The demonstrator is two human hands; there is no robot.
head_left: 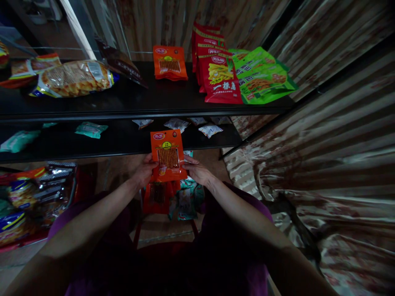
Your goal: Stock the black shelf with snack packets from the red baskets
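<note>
An orange snack packet (pixel 167 154) is held upright between both hands, its printed front facing the camera. My left hand (pixel 145 170) is closed on its left edge, and my right hand (pixel 197 169) pinches the right edge. Below it, more orange packets (pixel 157 198) and teal packets (pixel 187 202) lie between the knees. Another orange packet (pixel 170 63) rests on the upper black shelf (pixel 129 100), left of overlapping red packets (pixel 219 80) and green packets (pixel 262 76).
Bagged snacks (pixel 74 78) lie at the upper shelf's left. The lower shelf (pixel 123 142) bears small teal packets (pixel 91 129) and white packets (pixel 210 130). A red basket (pixel 80 185) full of snacks stands at lower left. Patterned curtain (pixel 345 135) hangs along the right.
</note>
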